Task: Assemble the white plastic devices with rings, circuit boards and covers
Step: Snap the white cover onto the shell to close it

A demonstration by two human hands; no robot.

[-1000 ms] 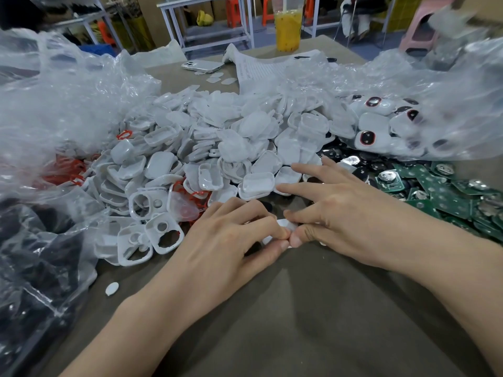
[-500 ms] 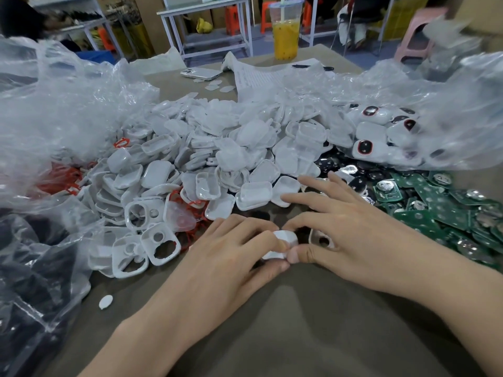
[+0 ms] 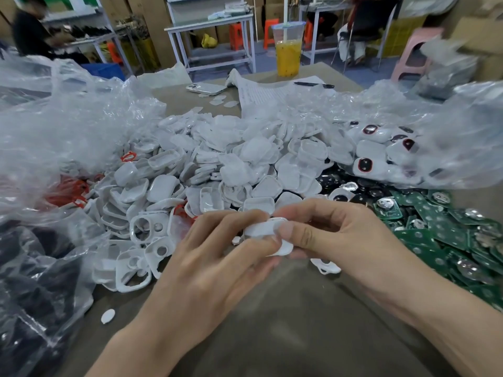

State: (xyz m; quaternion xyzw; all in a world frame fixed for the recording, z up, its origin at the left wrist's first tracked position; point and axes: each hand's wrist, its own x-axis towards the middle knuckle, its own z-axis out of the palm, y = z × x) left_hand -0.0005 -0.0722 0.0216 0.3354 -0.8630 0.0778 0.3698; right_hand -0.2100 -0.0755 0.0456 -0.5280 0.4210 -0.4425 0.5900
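Pressing a white device [image 3: 265, 232] together above the tabletop's near middle: left hand [image 3: 215, 257] and right hand [image 3: 332, 235] both pinch it. Finished units [image 3: 366, 164] sit bagged toward the far right; heaps of covers [image 3: 206, 170] and circuit boards [image 3: 441, 229] remain. Device looks small, rounded, partly hidden.

A heap of covers [image 3: 217, 164] is lying mid-counter [image 3: 272, 336]. Right of the heap, circuit boards [image 3: 449, 235] are spreading out. Behind those, finished devices [image 3: 366, 164] are sitting in a bag [image 3: 457, 137]. Left of the heap, rings [image 3: 69, 189] are lying under a second bag [image 3: 54, 126], and frames [image 3: 147, 229] are piling at its left front edge. Behind the heap, a phone [image 3: 205, 88], a paper sheet [image 3: 272, 93], a pen [image 3: 313, 83] and a cup [image 3: 288, 50] are sitting. Just before the heap, the left hand [image 3: 212, 268] and right hand [image 3: 340, 240] are gripping one device [image 3: 265, 229] between them.
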